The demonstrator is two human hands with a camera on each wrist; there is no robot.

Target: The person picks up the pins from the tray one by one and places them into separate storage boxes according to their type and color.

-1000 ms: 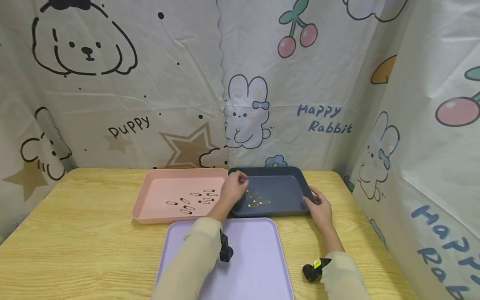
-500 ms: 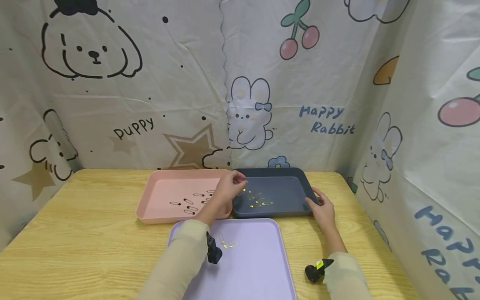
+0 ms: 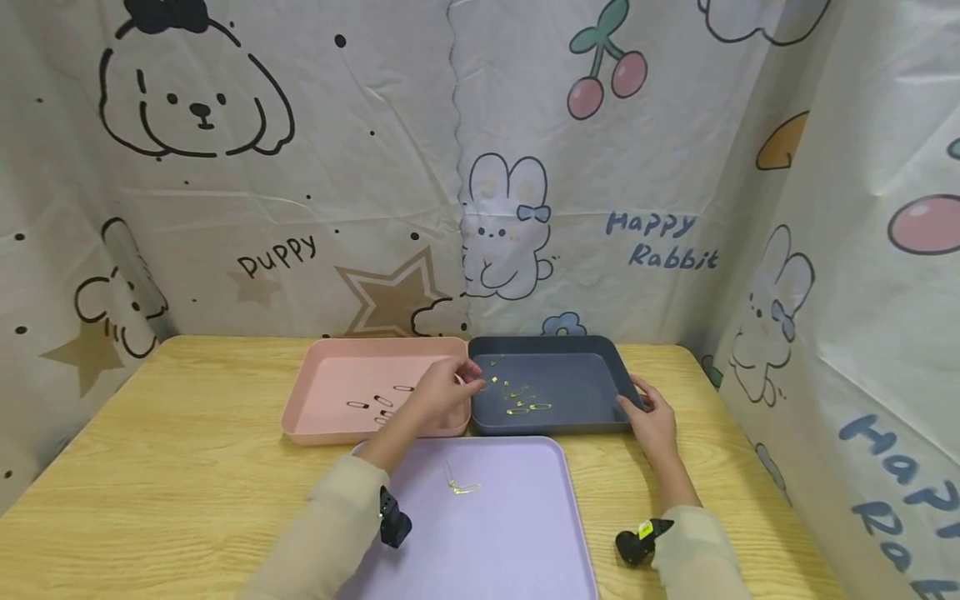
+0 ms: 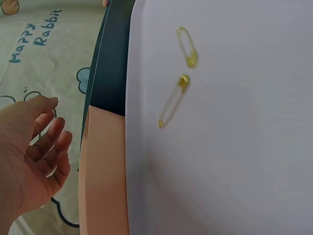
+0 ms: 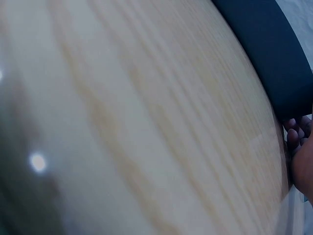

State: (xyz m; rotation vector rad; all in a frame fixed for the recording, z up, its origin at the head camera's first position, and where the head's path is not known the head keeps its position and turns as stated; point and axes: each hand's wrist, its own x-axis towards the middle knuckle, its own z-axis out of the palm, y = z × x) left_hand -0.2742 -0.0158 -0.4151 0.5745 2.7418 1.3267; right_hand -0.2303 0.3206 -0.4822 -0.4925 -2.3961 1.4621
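Note:
My left hand [image 3: 442,390] hovers over the border between the pink tray [image 3: 300,400] and the dark blue tray [image 3: 585,387]. Its fingers are loosely bent, and the left wrist view shows nothing between them. Several gold safety pins [image 3: 540,407] lie in the dark blue tray, mostly toward its left, some close to the left fingertips. My right hand [image 3: 654,421] grips that tray's right rim, thumb on the inner side. Black safety pins [image 3: 357,405] lie in the pink tray, partly hidden by my left arm. Two gold safety pins [image 4: 171,102] lie on the lilac tray [image 3: 487,550].
All three trays stand on a wooden table [image 3: 180,467], the lilac one in front of the other two. A printed cloth [image 3: 375,183] hangs behind and at both sides. Wood surface extends left and right of the trays.
My left hand has drawn back leftward from the dark blue tray, its fingertips parting. Gold pins near them and two on the lilac tray have come into sight. My right hand keeps its hold.

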